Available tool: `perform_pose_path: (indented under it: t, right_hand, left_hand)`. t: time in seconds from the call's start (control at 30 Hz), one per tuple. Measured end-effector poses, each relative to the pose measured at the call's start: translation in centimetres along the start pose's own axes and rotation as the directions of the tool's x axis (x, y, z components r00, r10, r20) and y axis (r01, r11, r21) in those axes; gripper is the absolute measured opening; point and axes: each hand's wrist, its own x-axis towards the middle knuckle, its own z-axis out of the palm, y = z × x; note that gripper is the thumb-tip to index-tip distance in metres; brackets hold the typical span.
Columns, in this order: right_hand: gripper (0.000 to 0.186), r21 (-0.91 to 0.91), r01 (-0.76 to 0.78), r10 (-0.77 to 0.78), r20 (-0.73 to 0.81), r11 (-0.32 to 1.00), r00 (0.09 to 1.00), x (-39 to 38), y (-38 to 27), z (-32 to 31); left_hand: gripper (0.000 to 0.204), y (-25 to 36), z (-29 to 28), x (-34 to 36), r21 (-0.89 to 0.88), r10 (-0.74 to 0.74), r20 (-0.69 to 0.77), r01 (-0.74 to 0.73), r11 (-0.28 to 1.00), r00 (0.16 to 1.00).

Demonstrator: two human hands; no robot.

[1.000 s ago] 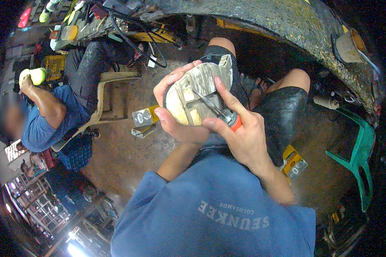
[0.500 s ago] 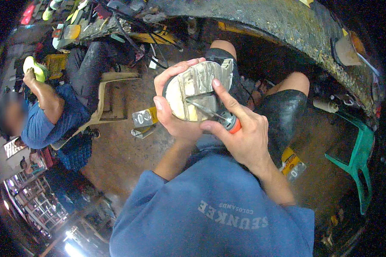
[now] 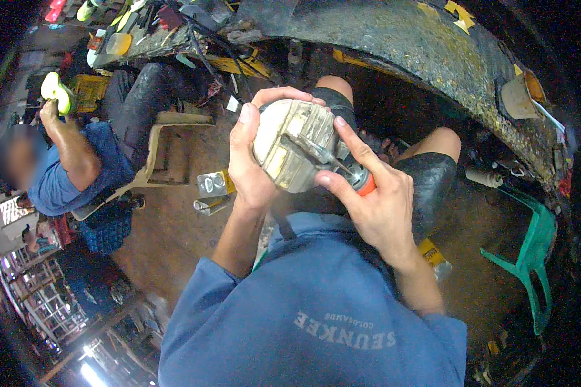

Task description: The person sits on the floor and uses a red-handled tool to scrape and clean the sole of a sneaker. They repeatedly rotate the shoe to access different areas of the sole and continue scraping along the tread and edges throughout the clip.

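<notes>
My left hand point(image 3: 252, 161) grips a dull grey metal housing point(image 3: 292, 147), rounded and grimy, held up above my knees. My right hand point(image 3: 376, 205) holds a screwdriver with an orange handle point(image 3: 361, 182); its shaft lies across the housing's face with the tip pressed into it. My index finger stretches along the shaft. I sit in a blue shirt and dark shorts, both knees showing past the part.
A person in a blue shirt point(image 3: 71, 174) sits at the left, holding a yellow-green object point(image 3: 57, 91). A tan plastic stool point(image 3: 168, 151) lies on the dirt floor beside small metal parts point(image 3: 211, 187). A green plastic chair point(image 3: 529, 258) stands at the right under a curved rusty bench edge point(image 3: 432, 45).
The housing and both my hands have shifted slightly up and right in view. The person at the left has raised the arm with the yellow-green object.
</notes>
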Motion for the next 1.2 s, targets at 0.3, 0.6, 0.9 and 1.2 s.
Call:
perform_pose_path:
  t: [0.3, 0.6, 0.9, 1.2]
  right_hand:
    - [0.081, -0.142, 0.009, -0.01, -0.005, 0.99, 1.0, -0.3, 0.3, -0.3]
    - [0.075, -0.164, -0.029, 0.019, -0.063, 0.986, 0.998, -0.4, -0.9, 0.5]
    - [0.071, -0.096, -0.07, 0.056, -0.144, 0.993, 0.988, -0.3, -1.0, 2.1]
    - [0.072, -0.103, -0.058, 0.045, -0.127, 0.993, 0.991, -0.2, -1.3, 2.4]
  left_hand:
    - [0.067, 0.1, 0.3, 0.2, 0.051, -0.023, 0.012, 0.022, 0.998, 1.0]
    - [0.065, -0.3, 0.7, 0.1, 0.022, 0.003, -0.027, -0.003, 1.0, 1.0]
    - [0.065, -0.8, 0.5, -0.2, -0.048, 0.012, -0.051, -0.014, 0.999, 0.999]
    - [0.066, -0.4, 0.9, -0.6, 0.046, 0.026, -0.117, -0.021, 0.999, 0.993]
